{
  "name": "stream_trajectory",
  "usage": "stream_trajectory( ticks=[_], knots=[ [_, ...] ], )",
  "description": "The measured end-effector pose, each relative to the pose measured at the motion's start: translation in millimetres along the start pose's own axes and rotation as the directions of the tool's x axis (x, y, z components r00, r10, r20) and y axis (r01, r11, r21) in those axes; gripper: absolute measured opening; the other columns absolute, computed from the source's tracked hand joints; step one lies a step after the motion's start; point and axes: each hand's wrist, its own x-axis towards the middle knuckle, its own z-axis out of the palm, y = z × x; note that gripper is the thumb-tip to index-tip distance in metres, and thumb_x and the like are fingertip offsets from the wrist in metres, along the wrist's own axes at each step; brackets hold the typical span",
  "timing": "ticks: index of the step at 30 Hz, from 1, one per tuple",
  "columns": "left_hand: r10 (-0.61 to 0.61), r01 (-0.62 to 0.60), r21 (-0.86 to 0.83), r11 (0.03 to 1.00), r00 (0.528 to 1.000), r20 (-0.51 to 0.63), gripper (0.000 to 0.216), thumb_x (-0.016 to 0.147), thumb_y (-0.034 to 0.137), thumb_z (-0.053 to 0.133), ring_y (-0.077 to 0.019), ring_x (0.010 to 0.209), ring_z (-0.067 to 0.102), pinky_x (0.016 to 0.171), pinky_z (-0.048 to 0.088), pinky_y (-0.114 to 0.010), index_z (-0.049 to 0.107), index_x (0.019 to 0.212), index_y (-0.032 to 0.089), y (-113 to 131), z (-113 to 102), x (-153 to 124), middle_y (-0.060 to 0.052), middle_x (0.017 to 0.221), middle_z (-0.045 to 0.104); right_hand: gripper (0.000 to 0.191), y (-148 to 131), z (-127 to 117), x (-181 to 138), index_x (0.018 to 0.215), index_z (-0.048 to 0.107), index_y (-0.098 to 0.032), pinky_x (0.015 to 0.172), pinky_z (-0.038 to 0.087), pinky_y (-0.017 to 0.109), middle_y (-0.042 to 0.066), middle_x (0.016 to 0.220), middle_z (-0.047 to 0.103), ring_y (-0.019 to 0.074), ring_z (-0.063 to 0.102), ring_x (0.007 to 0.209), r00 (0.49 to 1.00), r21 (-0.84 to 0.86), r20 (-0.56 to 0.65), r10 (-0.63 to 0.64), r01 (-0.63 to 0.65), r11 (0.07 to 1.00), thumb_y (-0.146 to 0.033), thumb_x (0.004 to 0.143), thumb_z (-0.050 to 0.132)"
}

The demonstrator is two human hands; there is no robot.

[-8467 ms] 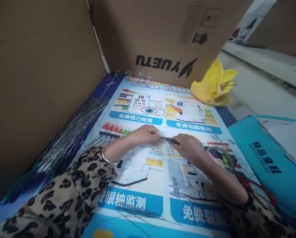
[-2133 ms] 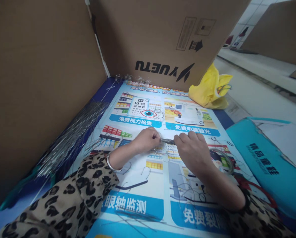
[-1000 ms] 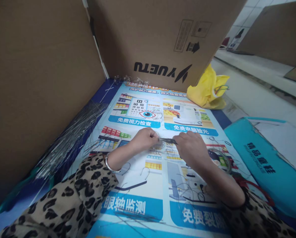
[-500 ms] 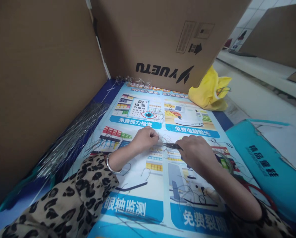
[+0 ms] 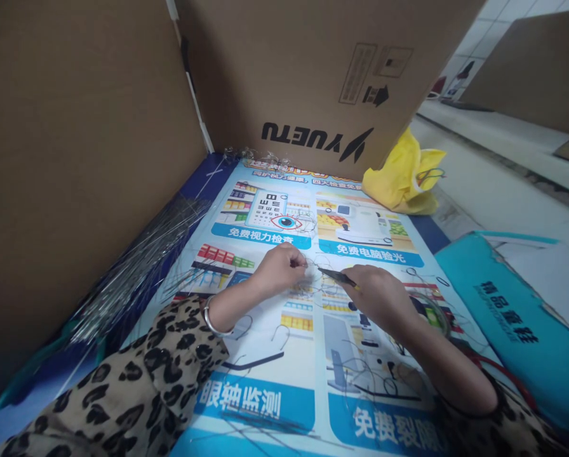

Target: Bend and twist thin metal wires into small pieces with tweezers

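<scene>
Brown cardboard boxes [image 5: 313, 70] wall in a poster-covered surface [image 5: 265, 355]; pale floor [image 5: 494, 184] right.

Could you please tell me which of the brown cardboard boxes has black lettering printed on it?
The far brown cardboard box, reading upside-down "YUETU"; the left brown cardboard box is plain.

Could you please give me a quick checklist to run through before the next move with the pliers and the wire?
1. Left hand pinches the thin wire piece: ok.
2. Right hand grips the pliers: ok.
3. Pliers tip at the wire beside the left fingertips: ok; whether it bites the wire: cannot tell.
4. Straight wire bundle within sight on the left, against the cardboard wall: ok.
5. Poster under the hands free of clutter: not ok, bent wire hooks and scraps lie scattered.
6. Yellow bag apart from the hands: ok.
</scene>
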Motion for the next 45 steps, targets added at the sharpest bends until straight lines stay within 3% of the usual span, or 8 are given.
stream_trajectory(
  ticks=[12, 17, 25, 45],
  knots=[
    [0.004, -0.005, 0.025, 1.0, 1.0, 0.025, 0.014, 0.063, 0.008, 0.052, -0.013, 0.075, 0.055, 0.07, 0.045, -0.024, 0.064, 0.068, 0.016, 5.0, -1.5, -0.8, -0.003, 0.078, 0.06, 0.026, 3.4, 5.3, 4.1, 0.071, 0.057, -0.02, 0.053, 0.028, 0.022, 0.0, 0.068, 0.06, 0.0116, 0.051, 0.059, 0.998, 0.222, 0.053, 0.03, -0.041, 0.974, -0.037, 0.083, 0.041],
    [0.011, -0.012, 0.025, 1.0, 1.0, 0.026, 0.02, 0.063, 0.008, 0.052, -0.0119, 0.073, 0.056, 0.07, 0.045, -0.024, 0.065, 0.076, 0.015, 3.4, -0.7, -1.0, -0.003, 0.081, 0.06, 0.025, 2.8, 5.1, 3.0, 0.071, 0.056, -0.02, 0.055, 0.028, 0.022, 0.0, 0.069, 0.06, 0.0126, 0.052, 0.062, 0.998, 0.199, 0.044, 0.037, -0.045, 0.979, -0.036, 0.083, 0.041],
    [0.024, -0.024, 0.045, 0.999, 1.0, 0.015, 0.01, 0.063, 0.009, 0.053, -0.0124, 0.071, 0.054, 0.066, 0.043, -0.023, 0.06, 0.063, 0.015, 8.7, -2.9, -2.3, -0.002, 0.072, 0.058, 0.025, 8.6, 9.1, 4.7, 0.071, 0.056, -0.021, 0.054, 0.027, 0.023, 0.001, 0.07, 0.06, 0.0125, 0.052, 0.062, 0.998, 0.191, 0.033, 0.049, -0.054, 0.98, -0.037, 0.082, 0.041],
    [0.018, -0.018, 0.051, 0.999, 1.0, -0.01, 0.009, 0.061, 0.009, 0.052, -0.0122, 0.067, 0.051, 0.062, 0.04, -0.024, 0.055, 0.057, 0.016, 8.9, -3.9, -2.2, 0.0, 0.065, 0.056, 0.026, 8.6, 8.7, 4.3, 0.074, 0.059, -0.021, 0.056, 0.031, 0.022, 0.001, 0.074, 0.063, 0.0132, 0.055, 0.066, 0.998, 0.167, 0.054, 0.036, -0.045, 0.985, -0.037, 0.083, 0.04]
  ],
)
